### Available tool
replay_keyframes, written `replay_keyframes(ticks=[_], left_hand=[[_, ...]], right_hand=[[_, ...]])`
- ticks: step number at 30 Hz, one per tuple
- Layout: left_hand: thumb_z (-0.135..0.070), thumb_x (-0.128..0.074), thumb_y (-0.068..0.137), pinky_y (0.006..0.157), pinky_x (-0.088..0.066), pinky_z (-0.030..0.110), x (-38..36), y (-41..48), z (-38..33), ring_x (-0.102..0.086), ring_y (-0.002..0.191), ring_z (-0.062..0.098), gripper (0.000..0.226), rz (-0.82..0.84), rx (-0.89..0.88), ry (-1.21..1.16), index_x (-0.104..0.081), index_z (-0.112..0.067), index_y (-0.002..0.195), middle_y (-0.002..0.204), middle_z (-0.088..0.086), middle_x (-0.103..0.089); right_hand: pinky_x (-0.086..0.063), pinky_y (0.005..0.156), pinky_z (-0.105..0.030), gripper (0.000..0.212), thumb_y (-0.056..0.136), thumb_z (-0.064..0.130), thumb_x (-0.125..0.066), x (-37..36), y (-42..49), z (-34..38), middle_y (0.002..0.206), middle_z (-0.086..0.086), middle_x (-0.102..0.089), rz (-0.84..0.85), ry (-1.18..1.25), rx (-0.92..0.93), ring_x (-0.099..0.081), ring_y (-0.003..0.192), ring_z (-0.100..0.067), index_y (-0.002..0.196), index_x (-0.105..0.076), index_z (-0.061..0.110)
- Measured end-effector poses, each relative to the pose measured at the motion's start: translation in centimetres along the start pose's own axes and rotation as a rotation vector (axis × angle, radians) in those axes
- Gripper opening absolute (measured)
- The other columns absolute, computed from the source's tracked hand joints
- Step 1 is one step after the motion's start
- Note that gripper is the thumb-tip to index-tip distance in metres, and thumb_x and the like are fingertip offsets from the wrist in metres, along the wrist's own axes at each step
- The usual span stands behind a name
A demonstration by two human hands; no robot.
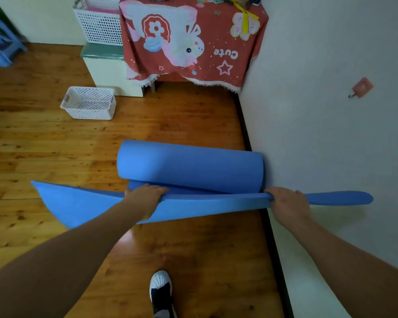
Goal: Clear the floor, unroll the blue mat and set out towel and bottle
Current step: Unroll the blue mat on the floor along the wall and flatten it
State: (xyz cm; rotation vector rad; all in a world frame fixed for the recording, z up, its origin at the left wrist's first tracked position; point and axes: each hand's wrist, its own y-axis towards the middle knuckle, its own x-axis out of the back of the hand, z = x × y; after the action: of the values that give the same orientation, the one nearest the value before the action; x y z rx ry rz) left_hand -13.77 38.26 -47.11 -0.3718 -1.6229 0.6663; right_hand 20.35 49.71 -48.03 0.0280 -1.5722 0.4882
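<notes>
Head view, wooden floor (pixel 55 145), white wall (pixel 331 134)

My mat (pixel 189 168) is plain blue against the knotty orange-brown floor (pixel 55 143), the basket (pixel 89 103) is white with dotted holes, the cloth (pixel 216 42) is red with pink-white cartoon figures and stars, and my shoe (pixel 160 288) seems white-toed, then black.

**Plank floor, pale wall, draped table**

You stood on a glossy floor (pixel 55 145) of warm brown planks. A pale wall (pixel 331 134) filled the right of the frame, edged by black skirting (pixel 243 125), with a pink hook (pixel 362 87) stuck to it. At upper centre a red cartoon cloth (pixel 216 31) draped a table. Left of it stood a cream cabinet (pixel 110 74), a white perforated basket (pixel 89 103) and, at upper left, a blue stool (pixel 0 42).
</notes>
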Motion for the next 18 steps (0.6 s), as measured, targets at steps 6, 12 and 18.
replay_keyframes(ticks=[6,12,18], left_hand=[[-0.019,-0.032,0.102,0.107,-0.022,0.066,-4.9,-3.6,-6.5,-0.039,0.13,0.024,0.043,0.023,0.024,-0.02,-0.029,-0.032,0.143,0.142,-0.003,-0.044],[-0.023,-0.031,0.102,0.107,-0.025,0.062,-10.0,-6.8,-9.3,-0.038,0.133,0.023,0.044,0.074,0.035,-0.03,-0.027,-0.035,0.144,0.149,-0.005,-0.037],[-0.027,-0.033,0.101,0.106,-0.029,0.059,-13.4,-8.4,-10.0,-0.042,0.13,0.024,0.044,0.124,0.046,-0.035,-0.028,-0.036,0.144,0.146,-0.003,-0.04]], right_hand=[[-0.03,0.092,-0.036,0.03,0.092,0.005,-0.045,-4.5,-6.1,-5.6,0.109,-0.007,-0.067,-0.014,0.064,-0.002,-0.061,0.1,-0.026,0.115,-0.061,0.015],[-0.025,0.111,-0.042,0.032,0.094,0.01,-0.042,-6.9,-9.9,-7.5,0.117,-0.002,-0.063,0.095,0.087,-0.03,-0.056,0.108,-0.022,0.119,-0.057,0.022],[-0.026,0.108,-0.04,0.029,0.092,0.012,-0.043,-8.6,-12.6,-7.5,0.116,0.001,-0.061,0.181,0.03,-0.045,-0.053,0.108,-0.021,0.115,-0.054,0.024]])
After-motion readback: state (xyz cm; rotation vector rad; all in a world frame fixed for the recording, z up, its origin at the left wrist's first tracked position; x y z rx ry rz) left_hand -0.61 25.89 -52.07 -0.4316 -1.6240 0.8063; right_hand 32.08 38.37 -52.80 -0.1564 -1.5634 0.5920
